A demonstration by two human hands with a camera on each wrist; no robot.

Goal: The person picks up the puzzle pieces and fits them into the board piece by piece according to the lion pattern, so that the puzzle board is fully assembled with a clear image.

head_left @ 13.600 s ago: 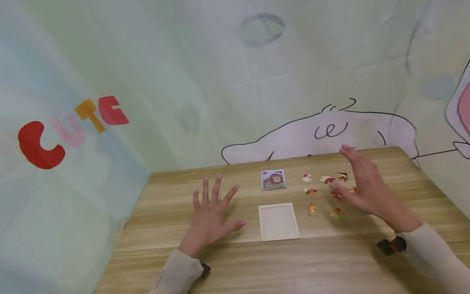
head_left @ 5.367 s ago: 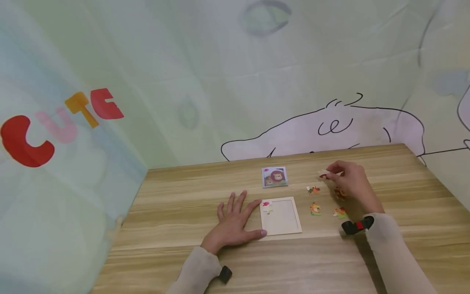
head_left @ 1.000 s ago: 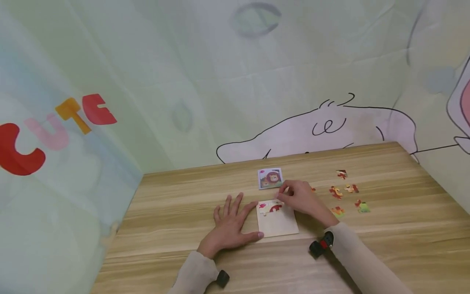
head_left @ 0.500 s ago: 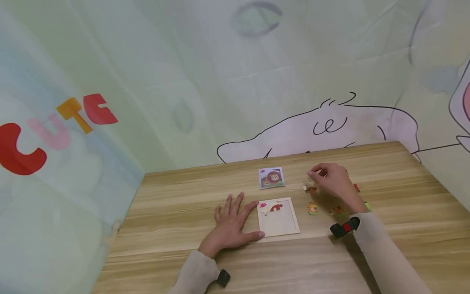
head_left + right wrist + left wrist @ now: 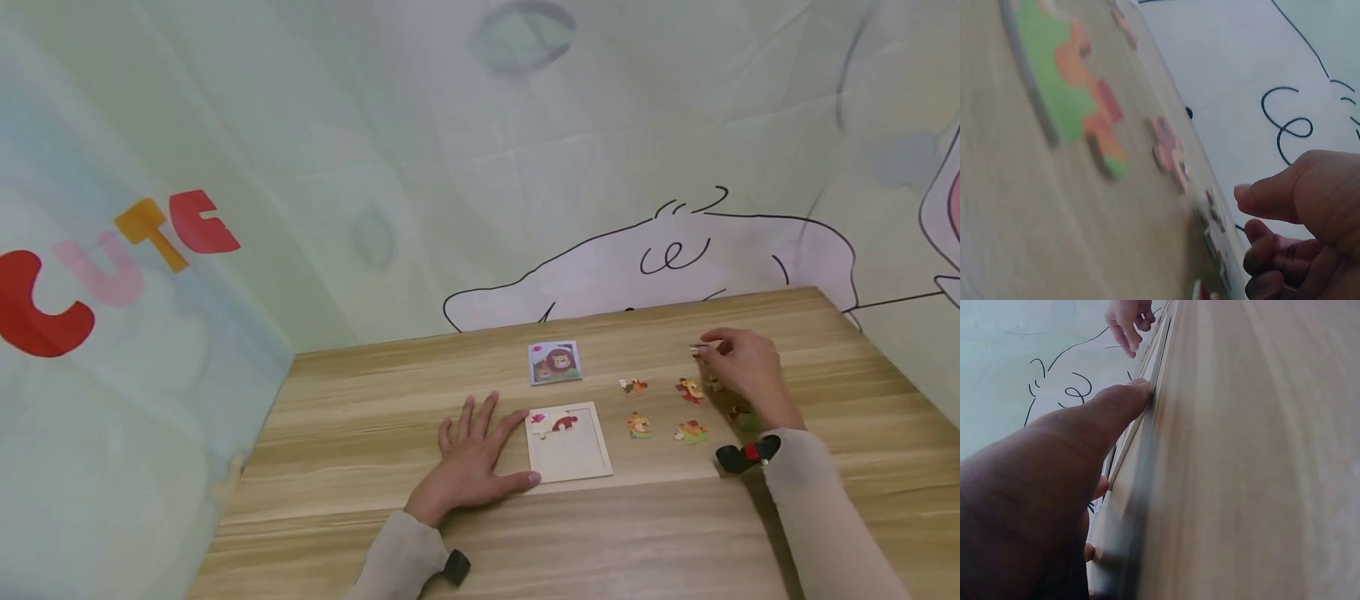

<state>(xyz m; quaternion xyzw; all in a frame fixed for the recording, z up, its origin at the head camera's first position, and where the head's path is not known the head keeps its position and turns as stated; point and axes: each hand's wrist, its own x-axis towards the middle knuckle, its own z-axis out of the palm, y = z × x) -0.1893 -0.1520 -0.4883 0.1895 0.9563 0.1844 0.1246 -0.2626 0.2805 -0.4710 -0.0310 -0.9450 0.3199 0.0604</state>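
Puzzle piece point(image 5: 695, 349), likely light and stiff, right of mid-frame, at bent right hand point(image 5: 746, 368), can't tell if held; pinch by edges; left hand point(image 5: 474, 467) spread wide touching tray point(image 5: 572, 457), holding nothing

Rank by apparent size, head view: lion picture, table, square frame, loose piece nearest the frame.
Largest to smallest:
table
square frame
lion picture
loose piece nearest the square frame

Letters point(image 5: 144, 221) on the backdrop point(image 5: 315, 167) spell "CUTE".
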